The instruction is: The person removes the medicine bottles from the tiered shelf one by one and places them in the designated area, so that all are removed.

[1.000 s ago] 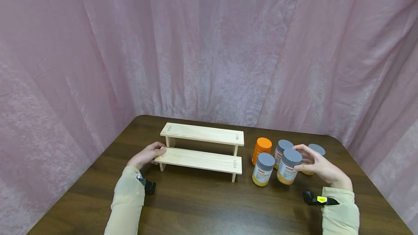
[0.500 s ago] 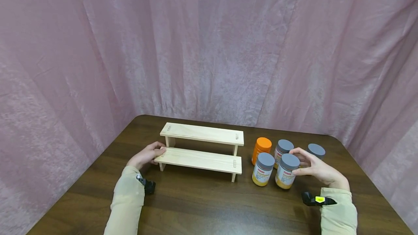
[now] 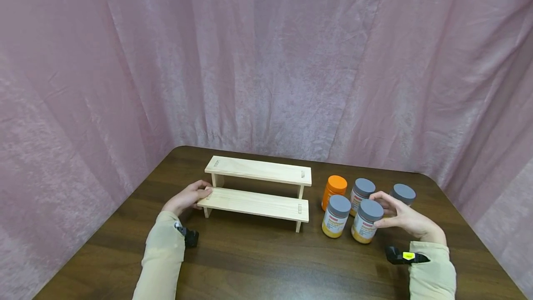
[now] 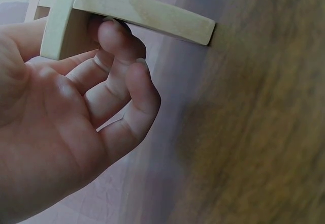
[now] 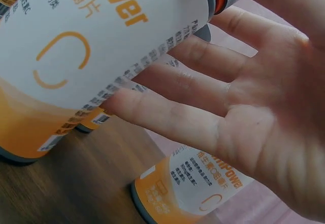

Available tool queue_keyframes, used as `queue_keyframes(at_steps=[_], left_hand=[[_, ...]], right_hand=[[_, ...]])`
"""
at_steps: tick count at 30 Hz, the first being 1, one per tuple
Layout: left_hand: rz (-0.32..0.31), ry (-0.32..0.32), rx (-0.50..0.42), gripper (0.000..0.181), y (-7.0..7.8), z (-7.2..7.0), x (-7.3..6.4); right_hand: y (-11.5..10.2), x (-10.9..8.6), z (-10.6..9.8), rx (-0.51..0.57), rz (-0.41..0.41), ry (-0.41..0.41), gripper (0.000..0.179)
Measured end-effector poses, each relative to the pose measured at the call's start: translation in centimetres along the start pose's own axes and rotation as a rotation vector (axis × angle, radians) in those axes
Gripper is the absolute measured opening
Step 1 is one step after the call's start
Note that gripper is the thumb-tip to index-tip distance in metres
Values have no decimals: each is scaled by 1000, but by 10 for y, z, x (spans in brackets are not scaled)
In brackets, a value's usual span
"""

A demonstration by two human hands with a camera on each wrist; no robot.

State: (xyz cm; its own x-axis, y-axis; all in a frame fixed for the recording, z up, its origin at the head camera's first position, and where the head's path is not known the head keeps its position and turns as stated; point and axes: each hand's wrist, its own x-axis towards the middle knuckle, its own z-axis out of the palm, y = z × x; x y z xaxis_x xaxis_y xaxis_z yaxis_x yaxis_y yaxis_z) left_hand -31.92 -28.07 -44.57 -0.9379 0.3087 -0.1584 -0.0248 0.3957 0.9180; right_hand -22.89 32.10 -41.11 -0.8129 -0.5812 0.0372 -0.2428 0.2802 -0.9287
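My left hand point(image 3: 189, 198) pinches the left end of a two-tier wooden shelf point(image 3: 254, 203), at its lower board. The thumb lies on top; in the left wrist view the fingers curl beneath the board point(image 4: 56, 28). On the right, my right hand point(image 3: 405, 216) holds a grey-lidded supplement jar point(image 3: 366, 222) with white and yellow label, thumb at its near side and fingers behind. The jar stands upright, at or close to the tabletop. Its label point(image 5: 101, 36) fills much of the right wrist view.
Left of the held jar stands a similar jar point(image 3: 335, 217). Behind are an orange-lidded bottle point(image 3: 334, 192), another grey-lidded jar point(image 3: 362, 192) and one more jar point(image 3: 403, 192) partly behind my right hand. A pink curtain point(image 3: 266, 59) hangs behind the brown table point(image 3: 258, 263).
My right hand has brought the held jar slightly left and toward the front, lowering it beside the similar jar. My left hand and the shelf have stayed in place.
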Motion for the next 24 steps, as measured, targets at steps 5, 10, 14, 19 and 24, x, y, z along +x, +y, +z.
queue_keyframes(at_steps=[5,10,14,19,24], left_hand=[[-4,7,0,40,-5,-1,3],[-5,12,-3,40,-6,-1,3],[-2,9,-1,40,-4,-1,2],[11,-2,-1,42,-2,-1,0],[4,4,-2,41,-2,-1,-1]], right_hand=[[0,-2,-1,-5,-10,-5,49],[0,-2,-1,-7,-14,-16,49],[0,-2,-2,2,-13,-29,49],[0,-2,-3,1,-10,-39,49],[-2,-2,-3,-2,-32,-55,51]])
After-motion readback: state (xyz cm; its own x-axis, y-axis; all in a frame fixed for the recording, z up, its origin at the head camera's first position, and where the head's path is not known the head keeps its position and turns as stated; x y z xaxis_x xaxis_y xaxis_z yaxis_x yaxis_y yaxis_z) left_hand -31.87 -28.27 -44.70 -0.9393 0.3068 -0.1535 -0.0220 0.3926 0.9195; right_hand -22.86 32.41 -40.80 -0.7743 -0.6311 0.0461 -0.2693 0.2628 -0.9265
